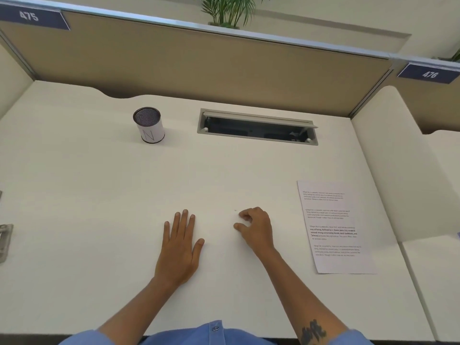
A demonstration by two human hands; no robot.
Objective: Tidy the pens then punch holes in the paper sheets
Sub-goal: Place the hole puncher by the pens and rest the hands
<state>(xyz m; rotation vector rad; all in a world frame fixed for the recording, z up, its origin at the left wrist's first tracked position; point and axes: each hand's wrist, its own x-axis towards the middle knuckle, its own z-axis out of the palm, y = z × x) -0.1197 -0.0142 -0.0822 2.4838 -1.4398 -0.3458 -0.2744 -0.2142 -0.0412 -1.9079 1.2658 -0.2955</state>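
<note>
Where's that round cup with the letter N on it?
In the head view, the cup stands upright on the far left part of the desk, just left of the open cable slot and well beyond the flat left hand.

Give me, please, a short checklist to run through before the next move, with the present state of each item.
1. Left hand free: ok, flat on the desk, holding nothing.
2. Right hand free: ok, fingers curled loosely, nothing gripped.
3. Pen cup upright and reachable: ok, far left, standing.
4. Pens tidied: cannot tell; none lie on the desk, and the cup's contents are not visible.
5. Paper sheet ready: ok, flat on the right, printed side up.
6. Hole punch at hand: cannot tell; a metal object is cut off at the left edge.
</note>
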